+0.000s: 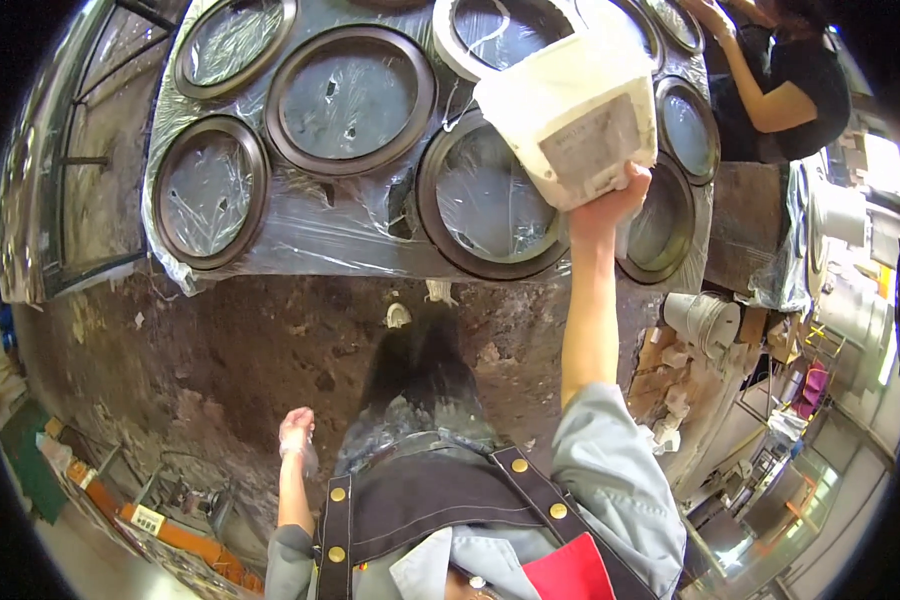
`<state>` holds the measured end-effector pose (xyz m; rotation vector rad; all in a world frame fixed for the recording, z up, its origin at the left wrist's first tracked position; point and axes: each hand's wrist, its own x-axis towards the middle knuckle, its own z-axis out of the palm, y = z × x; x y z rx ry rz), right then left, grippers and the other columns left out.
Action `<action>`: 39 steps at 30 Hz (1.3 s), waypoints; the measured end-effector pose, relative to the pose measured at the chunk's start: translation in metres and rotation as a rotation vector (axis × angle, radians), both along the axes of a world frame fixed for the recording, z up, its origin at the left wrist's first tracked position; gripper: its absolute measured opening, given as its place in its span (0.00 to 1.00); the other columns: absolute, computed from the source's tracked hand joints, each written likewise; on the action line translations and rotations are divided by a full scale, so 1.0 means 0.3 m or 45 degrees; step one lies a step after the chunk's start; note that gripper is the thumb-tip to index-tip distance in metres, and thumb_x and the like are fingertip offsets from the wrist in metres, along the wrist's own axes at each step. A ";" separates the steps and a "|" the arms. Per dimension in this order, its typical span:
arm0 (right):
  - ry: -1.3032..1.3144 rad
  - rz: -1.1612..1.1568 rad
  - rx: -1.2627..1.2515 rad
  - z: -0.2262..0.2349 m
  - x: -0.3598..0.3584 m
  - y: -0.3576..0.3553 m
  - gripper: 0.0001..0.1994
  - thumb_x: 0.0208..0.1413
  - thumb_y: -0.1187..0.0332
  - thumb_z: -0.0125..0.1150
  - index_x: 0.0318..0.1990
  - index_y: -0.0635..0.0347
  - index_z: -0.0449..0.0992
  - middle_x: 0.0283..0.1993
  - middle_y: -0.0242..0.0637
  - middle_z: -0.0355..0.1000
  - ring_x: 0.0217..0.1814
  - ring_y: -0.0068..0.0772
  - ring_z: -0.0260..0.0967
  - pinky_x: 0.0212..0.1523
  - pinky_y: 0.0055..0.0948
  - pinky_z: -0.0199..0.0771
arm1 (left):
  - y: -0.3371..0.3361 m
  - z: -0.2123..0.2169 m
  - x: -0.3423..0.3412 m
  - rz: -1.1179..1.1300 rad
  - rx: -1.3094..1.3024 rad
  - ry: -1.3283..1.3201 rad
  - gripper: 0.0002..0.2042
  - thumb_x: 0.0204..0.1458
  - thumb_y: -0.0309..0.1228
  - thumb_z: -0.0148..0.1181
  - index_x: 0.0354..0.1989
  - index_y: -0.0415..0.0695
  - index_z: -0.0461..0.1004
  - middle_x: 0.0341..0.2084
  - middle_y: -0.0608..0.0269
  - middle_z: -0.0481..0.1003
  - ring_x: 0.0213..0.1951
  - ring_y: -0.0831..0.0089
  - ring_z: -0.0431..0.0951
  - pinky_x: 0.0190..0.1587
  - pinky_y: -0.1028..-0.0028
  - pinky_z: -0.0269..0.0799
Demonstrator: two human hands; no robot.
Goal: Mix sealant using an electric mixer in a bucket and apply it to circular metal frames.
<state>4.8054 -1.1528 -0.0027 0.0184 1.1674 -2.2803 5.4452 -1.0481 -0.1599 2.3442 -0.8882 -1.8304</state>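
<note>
While right fingers [637, 178] grasp the tub [580, 120] | cream-white, tapered, tilted, smudged, grey-labelled | left fingers [298, 415]: curled, hold cannot tell

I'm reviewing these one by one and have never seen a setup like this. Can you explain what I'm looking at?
There is no machine here: a person works with bare hands. The single picture comes from a wide fisheye camera on their head, looking down, so edges bend and you see their own body below.

Their right hand reaches forward, gripping a white tub near its base. Their left hand hangs away from the table; whether it holds anything is unclear.

Dark rings and a white ring lie on the plastic-covered table. At upper right is another person.
</note>
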 end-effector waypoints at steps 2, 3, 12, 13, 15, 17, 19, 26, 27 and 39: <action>0.025 -0.055 -0.007 0.022 -0.002 0.000 0.32 0.36 0.56 0.50 0.53 0.59 0.64 0.50 0.39 0.64 0.54 0.41 0.60 0.53 0.40 0.62 | 0.021 -0.001 0.028 0.029 0.003 -0.030 0.09 0.47 0.29 0.61 0.36 0.41 0.72 0.22 0.66 0.73 0.19 0.79 0.70 0.22 0.80 0.64; 0.044 -0.100 -0.008 0.032 -0.005 0.004 0.32 0.34 0.56 0.51 0.52 0.59 0.64 0.48 0.39 0.65 0.52 0.41 0.60 0.51 0.39 0.62 | 0.023 -0.003 0.033 0.018 0.004 -0.026 0.09 0.47 0.29 0.61 0.36 0.41 0.72 0.22 0.66 0.73 0.19 0.79 0.70 0.22 0.80 0.64; 0.237 -0.151 0.025 0.034 -0.146 0.188 0.33 0.39 0.53 0.49 0.56 0.60 0.61 0.54 0.41 0.62 0.58 0.41 0.58 0.56 0.40 0.60 | 0.032 -0.040 -0.048 -0.062 0.006 0.065 0.12 0.46 0.31 0.61 0.39 0.41 0.73 0.24 0.68 0.73 0.22 0.81 0.70 0.25 0.82 0.65; 0.241 -0.166 0.032 0.040 -0.149 0.217 0.33 0.39 0.53 0.49 0.56 0.60 0.61 0.54 0.41 0.62 0.58 0.41 0.58 0.56 0.40 0.60 | 0.027 -0.046 -0.063 -0.078 0.012 0.069 0.12 0.46 0.31 0.61 0.39 0.41 0.73 0.24 0.68 0.73 0.22 0.81 0.70 0.25 0.82 0.65; 0.252 -0.277 0.160 0.083 -0.122 0.264 0.34 0.39 0.53 0.49 0.56 0.61 0.61 0.54 0.42 0.62 0.57 0.42 0.58 0.56 0.41 0.59 | 0.021 -0.048 -0.092 -0.184 0.065 0.008 0.13 0.47 0.32 0.61 0.40 0.40 0.73 0.24 0.68 0.74 0.23 0.81 0.70 0.26 0.81 0.65; 0.251 -0.306 0.190 0.102 -0.111 0.332 0.34 0.39 0.53 0.49 0.56 0.61 0.60 0.54 0.42 0.62 0.57 0.42 0.58 0.56 0.41 0.59 | 0.009 -0.055 -0.116 -0.254 0.069 0.002 0.13 0.47 0.33 0.60 0.40 0.41 0.73 0.24 0.69 0.74 0.23 0.81 0.70 0.26 0.81 0.65; 0.250 -0.334 0.220 0.102 -0.107 0.410 0.34 0.39 0.53 0.49 0.56 0.61 0.60 0.54 0.42 0.61 0.58 0.42 0.58 0.56 0.41 0.59 | 0.004 -0.060 -0.133 -0.324 0.073 -0.004 0.13 0.47 0.34 0.60 0.40 0.41 0.73 0.24 0.69 0.74 0.23 0.81 0.70 0.26 0.80 0.65; 0.189 -0.259 0.296 0.101 -0.032 0.647 0.37 0.36 0.50 0.49 0.56 0.62 0.59 0.55 0.44 0.59 0.58 0.44 0.56 0.55 0.41 0.60 | 0.001 -0.084 -0.147 -0.490 0.014 0.000 0.14 0.46 0.35 0.60 0.39 0.42 0.74 0.27 0.69 0.75 0.27 0.80 0.71 0.30 0.78 0.67; 0.184 -0.255 0.301 0.092 -0.021 0.678 0.37 0.36 0.50 0.49 0.56 0.62 0.59 0.55 0.44 0.59 0.58 0.44 0.56 0.55 0.41 0.60 | 0.011 -0.086 -0.133 -0.487 0.020 -0.005 0.14 0.46 0.35 0.60 0.39 0.42 0.74 0.27 0.69 0.75 0.27 0.80 0.71 0.30 0.78 0.67; -0.031 0.018 0.301 0.101 0.250 0.573 0.34 0.35 0.53 0.49 0.54 0.60 0.63 0.52 0.39 0.63 0.56 0.41 0.60 0.54 0.41 0.62 | 0.103 -0.091 -0.043 -0.386 0.039 -0.015 0.15 0.45 0.34 0.62 0.40 0.41 0.74 0.31 0.66 0.75 0.30 0.79 0.72 0.35 0.78 0.68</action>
